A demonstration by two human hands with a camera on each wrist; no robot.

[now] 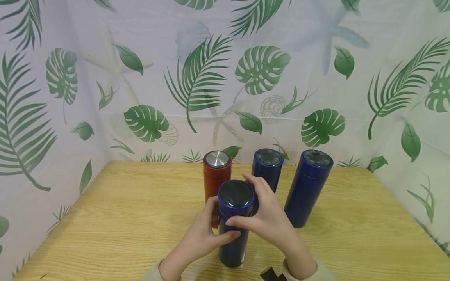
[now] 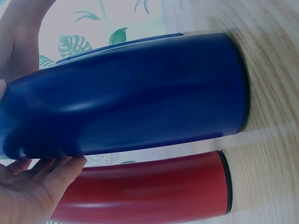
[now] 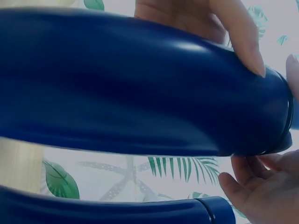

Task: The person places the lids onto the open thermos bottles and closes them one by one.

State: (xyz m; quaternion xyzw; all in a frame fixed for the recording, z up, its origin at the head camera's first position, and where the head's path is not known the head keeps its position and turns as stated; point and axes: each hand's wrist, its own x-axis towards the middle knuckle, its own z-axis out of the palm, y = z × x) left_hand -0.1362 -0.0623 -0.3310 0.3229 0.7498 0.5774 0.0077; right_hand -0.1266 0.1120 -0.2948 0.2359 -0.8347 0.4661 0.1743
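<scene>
A blue thermos bottle [image 1: 233, 249] stands on the table at the front, with a glossy black top [image 1: 236, 193]. My left hand [image 1: 198, 236] grips its body from the left, thumb across the front. My right hand [image 1: 272, 218] holds the lid end from the right, its thumb lying on the front near the seam. In the left wrist view the bottle's body [image 2: 140, 93] fills the middle. The right wrist view shows the left fingers on the body [image 3: 117, 84] and the right fingers [image 3: 243, 186] at the lid end.
A red thermos bottle [image 1: 216, 171] with a silver top stands just behind the held one, partly hidden. Two more blue thermos bottles stand behind to the right, one upright [image 1: 265, 171] and one farther right [image 1: 307, 191]. A leaf-patterned curtain [image 1: 211, 78] surrounds the wooden table [image 1: 140, 195].
</scene>
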